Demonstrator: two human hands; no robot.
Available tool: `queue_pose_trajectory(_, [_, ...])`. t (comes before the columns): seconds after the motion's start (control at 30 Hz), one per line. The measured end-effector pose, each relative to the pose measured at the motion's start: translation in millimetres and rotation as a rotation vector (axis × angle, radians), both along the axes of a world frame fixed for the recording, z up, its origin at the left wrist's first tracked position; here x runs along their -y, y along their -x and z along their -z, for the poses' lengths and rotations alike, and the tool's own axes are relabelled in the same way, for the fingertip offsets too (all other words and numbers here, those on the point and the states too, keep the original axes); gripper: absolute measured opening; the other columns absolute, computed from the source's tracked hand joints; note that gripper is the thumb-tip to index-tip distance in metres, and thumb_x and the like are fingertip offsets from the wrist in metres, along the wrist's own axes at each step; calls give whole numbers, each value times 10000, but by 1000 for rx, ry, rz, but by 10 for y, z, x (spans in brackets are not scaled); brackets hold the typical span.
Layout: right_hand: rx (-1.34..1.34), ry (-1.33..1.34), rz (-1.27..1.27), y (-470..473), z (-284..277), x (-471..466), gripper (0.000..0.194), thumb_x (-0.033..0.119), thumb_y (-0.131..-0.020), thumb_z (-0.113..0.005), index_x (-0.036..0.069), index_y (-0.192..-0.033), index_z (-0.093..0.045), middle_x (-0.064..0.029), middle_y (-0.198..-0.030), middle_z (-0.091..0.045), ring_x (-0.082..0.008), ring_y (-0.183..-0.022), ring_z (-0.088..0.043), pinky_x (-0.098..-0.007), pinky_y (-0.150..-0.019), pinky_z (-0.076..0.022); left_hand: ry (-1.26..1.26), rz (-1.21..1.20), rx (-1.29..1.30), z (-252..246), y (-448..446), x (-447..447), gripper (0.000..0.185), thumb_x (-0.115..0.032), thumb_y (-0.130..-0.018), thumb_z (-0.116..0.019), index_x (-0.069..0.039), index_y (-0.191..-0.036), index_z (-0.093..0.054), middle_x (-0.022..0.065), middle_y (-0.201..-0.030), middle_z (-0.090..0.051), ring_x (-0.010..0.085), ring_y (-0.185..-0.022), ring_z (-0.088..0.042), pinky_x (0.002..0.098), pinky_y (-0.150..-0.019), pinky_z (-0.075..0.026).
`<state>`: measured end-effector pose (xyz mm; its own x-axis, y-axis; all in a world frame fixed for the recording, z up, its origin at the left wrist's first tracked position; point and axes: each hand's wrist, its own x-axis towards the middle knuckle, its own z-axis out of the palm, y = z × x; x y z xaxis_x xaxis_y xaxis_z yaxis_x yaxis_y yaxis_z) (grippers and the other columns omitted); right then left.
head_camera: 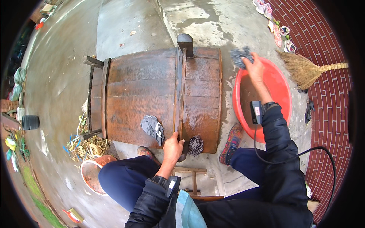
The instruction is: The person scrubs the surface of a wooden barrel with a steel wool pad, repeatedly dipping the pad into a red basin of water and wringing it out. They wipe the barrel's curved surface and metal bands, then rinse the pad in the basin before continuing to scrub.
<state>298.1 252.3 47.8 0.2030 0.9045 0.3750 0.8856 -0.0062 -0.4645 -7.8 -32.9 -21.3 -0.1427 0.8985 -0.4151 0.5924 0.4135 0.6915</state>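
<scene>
A wet wooden piece of furniture (139, 88) with crossbars and short legs lies before me. My left hand (173, 146) grips the near end of its raised wooden crossbar (180, 85). Above the rim of a red plastic basin (281, 85) with murky water, my right hand (253, 65) holds a bunched grey cloth (241, 57). A grey rag (152, 127) rests on the wood left of my left hand. To that hand's right, a dark striped, crumpled cloth (196, 145) sits on the wood's near edge.
A straw broom (302, 68) and several shoes (289, 45) lie along the brick wall at right. At left are a bucket on its side (92, 176), dry plant scraps (91, 148) and a dark bucket (30, 122). A wooden stool (194, 182) is beneath me.
</scene>
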Motion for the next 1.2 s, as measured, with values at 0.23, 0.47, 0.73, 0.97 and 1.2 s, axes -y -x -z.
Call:
queue_pose_trajectory(0.23, [-142,175,-9,1175,723,-53,401,271,-701,-727,116,-1025,-548,-148,-996,-575,-343,-926,-582,-432,-783,-470,40,19,17,-9,14,-7,357,-175,-769,-640,-39,-1085,-545,218,-845,-627,389,-834,-603,443,-729,-471])
queue_pose_trajectory(0.47, [4,219,-179,1749,1308,-232,433,196,-638,-776,72,-998,-570,-99,-1045,-536,-293,-1056,-492,-443,-856,-407,104,19,34,-46,9,-16,368,-174,-787,-634,-38,-1115,-536,227,-887,-624,390,-860,-603,427,-739,-475])
queue_pose_trajectory(0.73, [-16,161,-451,1597,1456,-34,416,7,-567,-734,73,-954,-598,-101,-963,-555,-313,-978,-506,-399,-824,-453,108,17,35,-118,0,-41,361,-166,-795,-631,-47,-1121,-529,224,-909,-622,391,-867,-599,424,-739,-475])
queue_pose_trajectory(0.97, [-361,38,-218,1753,1516,-425,472,-1,-596,-731,55,-1040,-582,-110,-1043,-587,-315,-950,-573,-360,-827,-467,114,26,35,-54,0,-16,360,-170,-793,-631,-40,-1113,-530,220,-876,-623,397,-831,-601,434,-714,-475])
queue_pose_trajectory(1.2, [168,221,-552,1683,1551,-386,457,14,-594,-727,33,-1028,-588,-133,-1036,-585,-344,-1028,-519,-392,-865,-444,110,37,48,-94,1,-29,353,-164,-796,-622,-36,-1109,-524,222,-869,-620,401,-823,-599,439,-707,-472])
